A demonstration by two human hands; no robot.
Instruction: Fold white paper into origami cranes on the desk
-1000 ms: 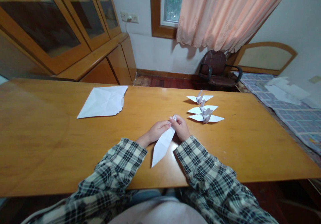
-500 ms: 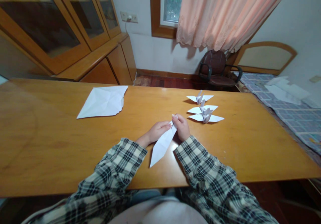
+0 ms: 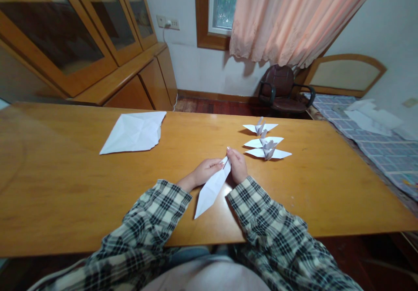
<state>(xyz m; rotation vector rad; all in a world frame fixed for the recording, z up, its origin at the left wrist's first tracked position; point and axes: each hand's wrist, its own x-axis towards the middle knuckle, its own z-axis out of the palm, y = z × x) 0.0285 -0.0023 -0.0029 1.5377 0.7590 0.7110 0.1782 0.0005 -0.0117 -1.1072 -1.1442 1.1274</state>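
Note:
A long, narrow piece of folded white paper point(image 3: 211, 189) slants between my hands over the table, its pointed near end toward me. My left hand point(image 3: 207, 170) is closed on its left edge near the upper end, thumb lying on top. At the far tip, my right hand point(image 3: 237, 165) pinches the paper between thumb and fingers. A dark slit shows between the folded layers near the thumbs. The fingers under the paper are hidden. Three folded paper cranes point(image 3: 268, 153) stand in a row beyond my right hand, wings spread.
A creased sheet of white paper point(image 3: 137, 131) lies flat on the wooden table point(image 3: 81, 204) at the far left. Behind the table are a glass-door cabinet point(image 3: 127, 65), a brown armchair point(image 3: 281, 86) and a bed point(image 3: 369, 125) with papers on it.
My right fingers have shifted slightly away from my left thumb at the paper's far tip. The folded paper stays almost in place; the cranes and flat sheet have not moved.

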